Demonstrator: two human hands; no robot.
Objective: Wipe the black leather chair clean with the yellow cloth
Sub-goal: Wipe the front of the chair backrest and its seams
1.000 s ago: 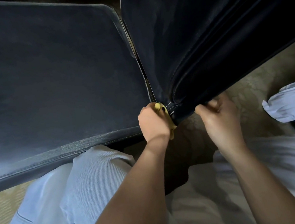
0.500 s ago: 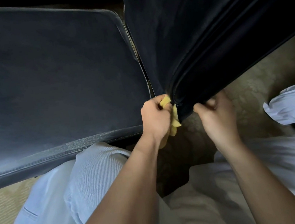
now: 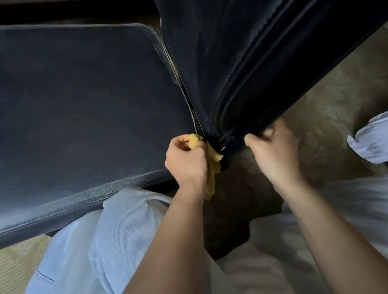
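The black leather chair fills the upper view: its flat seat cushion point(image 3: 67, 108) on the left and its armrest side panel point(image 3: 249, 44) on the right, with a narrow gap between them. My left hand point(image 3: 186, 163) grips the yellow cloth point(image 3: 212, 166) and presses it against the lower front corner of the side panel, at the foot of the gap. Part of the cloth hangs below my fist. My right hand point(image 3: 274, 152) grips the bottom edge of the same panel just to the right, fingers curled under it.
My knee in light blue jeans point(image 3: 116, 240) sits below the seat's front edge. A white garment point(image 3: 364, 212) covers the lower right, and a white pillow-like fabric point(image 3: 385, 137) lies at the right edge. Beige patterned carpet point(image 3: 327, 97) shows under the panel.
My left hand with the cloth has shifted slightly along the panel's corner and now sits at the gap's foot with more cloth hanging down. The right hand keeps its grip.
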